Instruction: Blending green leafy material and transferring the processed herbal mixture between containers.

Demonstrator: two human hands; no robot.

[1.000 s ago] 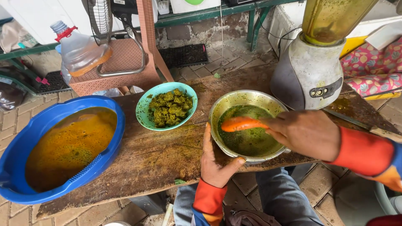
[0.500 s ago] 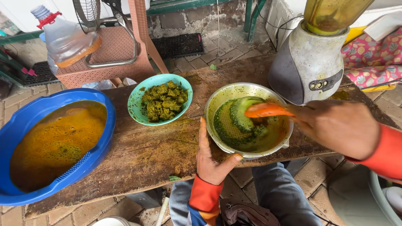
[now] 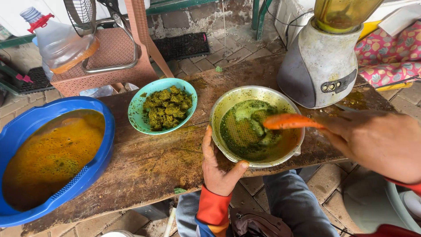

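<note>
The metal sieve bowl (image 3: 258, 127) is sitting on the worn wooden board (image 3: 149, 162), right of centre, just in front of the blender base (image 3: 318, 66). It is holding wet green pulp (image 3: 245, 129) over a mesh, with orange-tinted liquid pooling at its right side. The right hand (image 3: 377, 145) is closed around the handle of an orange spoon (image 3: 289, 121), whose bowl is pressing into the pulp. The left hand (image 3: 219, 166) is lying open against the near rim, thumb under the edge, bracing the bowl and gripping nothing.

Judgement: the pulp is being pressed and strained, and this step is partly done, since the mass is looking damp and loose. The next stroke is calling for firm downward pressure while the bracing hand is keeping the bowl from sliding.

To the left, a teal bowl (image 3: 142, 120) is holding drier green clumps; beyond it, a blue basin (image 3: 103, 162) is holding orange liquid.
</note>
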